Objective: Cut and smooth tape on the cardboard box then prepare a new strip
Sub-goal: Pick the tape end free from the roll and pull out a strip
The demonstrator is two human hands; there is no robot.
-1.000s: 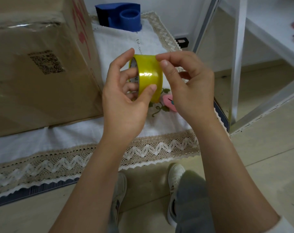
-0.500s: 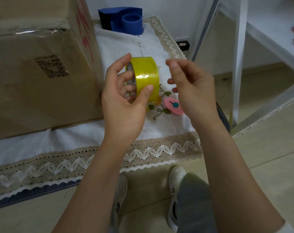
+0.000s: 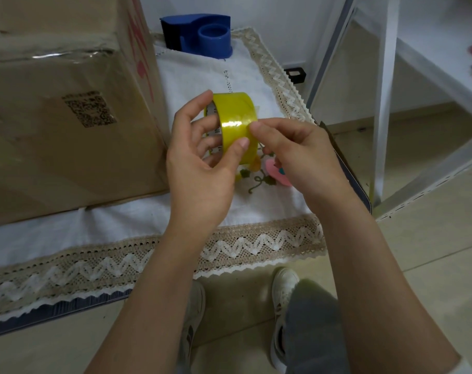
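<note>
A yellow tape roll (image 3: 234, 125) is held in the air above the right part of a desk covered by a white lace-edged cloth (image 3: 175, 255). The left hand (image 3: 202, 168) grips the roll, fingers through the core and thumb pressed on the outer face. The right hand (image 3: 297, 152) is at the roll's right edge with its index fingertip and thumb drawn together on the tape surface; they appear to pick at or pinch the loose end, though the end itself is too thin to make out.

The cardboard box (image 3: 67, 103) stands on the cloth to the left, near the roll but apart from it, with clear tape shining along its top seam. This looks like the last step: preparing a new strip. The next move probably calls for a firm pinch on the free end and a steady pull away from the roll while the left hand holds it firm.

A blue tape dispenser (image 3: 199, 36) sits at the far edge of the cloth.
</note>
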